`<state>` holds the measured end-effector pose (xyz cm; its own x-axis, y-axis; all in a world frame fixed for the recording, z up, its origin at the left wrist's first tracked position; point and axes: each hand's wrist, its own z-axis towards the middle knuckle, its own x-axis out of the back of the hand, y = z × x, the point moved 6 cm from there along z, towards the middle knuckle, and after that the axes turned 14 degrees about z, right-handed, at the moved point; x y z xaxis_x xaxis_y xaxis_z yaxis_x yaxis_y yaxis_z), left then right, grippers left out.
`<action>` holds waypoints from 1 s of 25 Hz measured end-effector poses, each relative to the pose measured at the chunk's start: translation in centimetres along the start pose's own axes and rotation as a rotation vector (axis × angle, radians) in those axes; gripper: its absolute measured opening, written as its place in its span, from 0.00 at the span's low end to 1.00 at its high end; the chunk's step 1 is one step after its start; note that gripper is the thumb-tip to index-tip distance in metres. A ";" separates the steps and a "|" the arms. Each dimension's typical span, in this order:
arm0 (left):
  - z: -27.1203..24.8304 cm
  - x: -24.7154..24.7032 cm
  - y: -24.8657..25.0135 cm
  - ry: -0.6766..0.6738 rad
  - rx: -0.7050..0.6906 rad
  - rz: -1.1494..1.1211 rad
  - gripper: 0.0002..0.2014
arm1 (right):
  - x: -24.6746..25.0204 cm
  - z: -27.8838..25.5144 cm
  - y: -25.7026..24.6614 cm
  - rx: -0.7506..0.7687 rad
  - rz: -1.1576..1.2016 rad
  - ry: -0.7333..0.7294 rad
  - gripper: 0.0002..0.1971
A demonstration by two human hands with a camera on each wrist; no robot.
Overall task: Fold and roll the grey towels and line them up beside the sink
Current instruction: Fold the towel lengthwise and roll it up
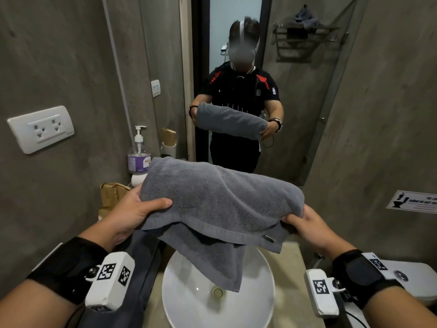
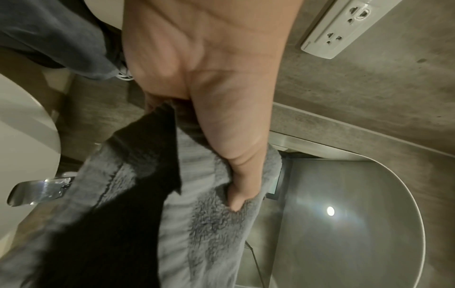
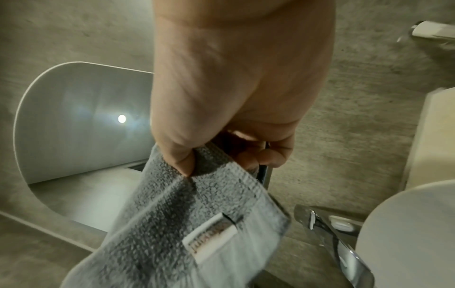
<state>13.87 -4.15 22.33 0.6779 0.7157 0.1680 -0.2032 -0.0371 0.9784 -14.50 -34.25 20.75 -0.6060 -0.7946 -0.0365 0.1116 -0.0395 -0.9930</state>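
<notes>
One grey towel (image 1: 220, 197), thick looped terry with a flat woven hem and one small sewn label (image 3: 211, 235), is hanging folded in the air above one round white basin (image 1: 260, 280). The left hand (image 1: 132, 209) is pinching its left end, thumb on top; the right hand (image 1: 307, 223) is gripping its right end. One clear pump bottle (image 1: 139, 152) is standing against the concrete wall.

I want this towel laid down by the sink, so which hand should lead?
Probably left: the left hand grips the towel nearer the dark cloth-covered counter; the right hand is by the toilet tank.
</notes>
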 end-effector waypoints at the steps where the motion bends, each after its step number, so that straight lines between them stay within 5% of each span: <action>1: -0.1 -0.1 -0.2 -0.006 0.007 -0.016 0.36 | 0.1 -0.1 0.7 -0.027 0.046 0.016 0.11; 5: -0.6 -1.0 -1.0 -0.069 0.079 -0.115 0.40 | 0.4 -0.4 3.8 -0.087 0.104 0.005 0.11; 8: -0.7 -1.4 -1.0 -0.013 0.113 -0.141 0.42 | 0.3 -0.7 5.5 -0.067 -0.017 -0.027 0.22; 12: -0.6 -2.1 -0.9 0.128 0.144 -0.143 0.43 | -0.5 -1.7 9.3 -0.097 -0.044 -0.082 0.09; 18: 0.0 -3.8 -0.9 0.221 0.118 0.159 0.33 | -1.5 -4.5 18.4 -0.324 -0.080 -0.148 0.13; 22: 0.6 -7.1 -0.4 0.090 0.005 0.632 0.31 | -0.3 -6.6 22.3 -0.436 -0.082 -0.155 0.28; 25: 0.4 -10.1 -1.7 -0.162 -0.024 0.840 0.32 | 0.0 -6.2 21.8 -0.406 -0.133 -0.186 0.26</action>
<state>7.65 -11.61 19.05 0.3877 0.3486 0.8533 -0.6970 -0.4949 0.5188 -16.99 -31.36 -1.64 -0.4386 -0.8953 0.0777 -0.2974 0.0630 -0.9527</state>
